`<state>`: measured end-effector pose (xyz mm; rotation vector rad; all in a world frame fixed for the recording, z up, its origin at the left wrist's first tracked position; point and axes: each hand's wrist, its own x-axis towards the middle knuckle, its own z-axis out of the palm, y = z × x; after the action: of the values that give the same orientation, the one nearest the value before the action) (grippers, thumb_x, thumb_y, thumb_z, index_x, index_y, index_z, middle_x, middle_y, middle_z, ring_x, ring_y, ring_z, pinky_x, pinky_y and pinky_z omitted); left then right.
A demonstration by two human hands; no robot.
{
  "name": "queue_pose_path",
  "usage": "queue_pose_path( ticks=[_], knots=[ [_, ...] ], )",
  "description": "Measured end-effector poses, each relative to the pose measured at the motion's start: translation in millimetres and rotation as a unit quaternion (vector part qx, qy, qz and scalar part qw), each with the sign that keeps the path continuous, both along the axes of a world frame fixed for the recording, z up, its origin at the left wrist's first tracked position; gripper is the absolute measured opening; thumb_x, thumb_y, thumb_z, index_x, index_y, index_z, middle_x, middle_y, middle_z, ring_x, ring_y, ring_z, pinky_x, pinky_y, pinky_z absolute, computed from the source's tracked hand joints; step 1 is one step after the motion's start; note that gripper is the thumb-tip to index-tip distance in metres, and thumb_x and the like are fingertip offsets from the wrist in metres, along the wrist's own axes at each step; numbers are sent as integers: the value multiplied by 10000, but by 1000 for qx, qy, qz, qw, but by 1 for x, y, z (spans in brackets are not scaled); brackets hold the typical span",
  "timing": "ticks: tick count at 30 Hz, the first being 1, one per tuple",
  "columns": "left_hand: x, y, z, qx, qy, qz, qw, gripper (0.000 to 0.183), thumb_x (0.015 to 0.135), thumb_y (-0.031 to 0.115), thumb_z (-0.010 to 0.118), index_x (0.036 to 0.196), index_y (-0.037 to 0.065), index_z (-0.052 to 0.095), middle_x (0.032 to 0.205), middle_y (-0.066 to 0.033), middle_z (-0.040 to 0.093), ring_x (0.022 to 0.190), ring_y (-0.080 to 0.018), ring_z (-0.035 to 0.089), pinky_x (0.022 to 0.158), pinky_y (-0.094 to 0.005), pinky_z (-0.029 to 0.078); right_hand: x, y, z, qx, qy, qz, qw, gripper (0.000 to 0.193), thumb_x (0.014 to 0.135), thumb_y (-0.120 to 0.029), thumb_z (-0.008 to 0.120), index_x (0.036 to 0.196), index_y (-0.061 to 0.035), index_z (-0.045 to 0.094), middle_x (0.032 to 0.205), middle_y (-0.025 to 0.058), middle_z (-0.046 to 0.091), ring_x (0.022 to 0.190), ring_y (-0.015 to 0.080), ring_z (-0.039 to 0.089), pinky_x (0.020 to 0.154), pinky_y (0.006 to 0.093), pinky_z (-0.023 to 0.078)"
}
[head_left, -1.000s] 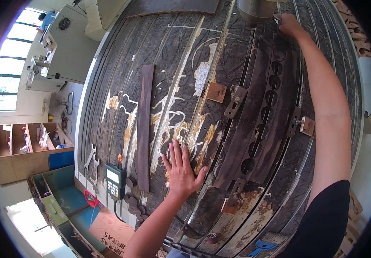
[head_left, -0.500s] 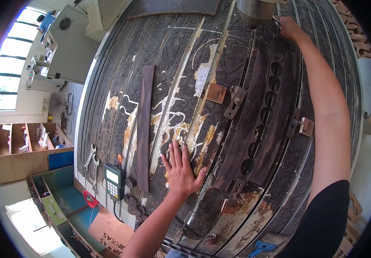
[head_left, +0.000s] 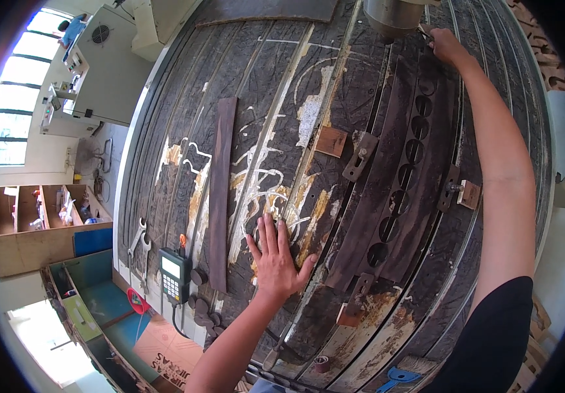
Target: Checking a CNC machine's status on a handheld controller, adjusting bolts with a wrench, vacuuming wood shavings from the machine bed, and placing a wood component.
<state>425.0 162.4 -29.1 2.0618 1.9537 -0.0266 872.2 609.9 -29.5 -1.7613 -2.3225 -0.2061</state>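
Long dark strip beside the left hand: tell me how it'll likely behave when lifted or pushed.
The long dark strip is probably stiff, as it lies nearly straight along its whole length. Its flat shape makes rolling unlikely. No clamp shows on it, so a push would likely slide it, perhaps swinging if pushed near one end.

On the counter [head_left: 250, 72], my left fingers [head_left: 271, 239] lie between a strip [head_left: 222, 196] to their left and a holed board [head_left: 367, 216] to their right, with clamps [head_left: 354, 168] at its sides and near end, and my right fingers [head_left: 434, 42] sit by its far end, right of the spindle [head_left: 392, 16].
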Motion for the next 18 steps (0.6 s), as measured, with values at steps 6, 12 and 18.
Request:
queue_pose_path(
  ticks=[6,12,18],
  knots=[
    [-1,1,1,6,-1,1,1000,921,865,553,540,1481,-51,216,1569,-305,109,1474,-446,62,1145,-619,-6,-28,-1,10,-34,-29,-131,990,240,774,-75,627,980,43,662,1009,279,664,1003,418,638,860,468,529],
    [1,0,1,8,-3,3,1000,924,863,552,545,1476,-57,217,1567,-310,106,1472,-452,63,1143,-622,-7,-24,7,11,-33,-28,-102,994,271,758,-136,680,962,42,667,1027,296,659,1017,436,637,870,472,532],
    [0,0,0,-1,-1,3,1000,928,864,554,545,1476,-58,211,1560,-324,103,1472,-455,55,1141,-625,-14,-33,6,-22,-46,89,-243,965,455,726,-282,795,1028,35,670,1058,276,668,1056,433,631,881,486,529]
  ],
)
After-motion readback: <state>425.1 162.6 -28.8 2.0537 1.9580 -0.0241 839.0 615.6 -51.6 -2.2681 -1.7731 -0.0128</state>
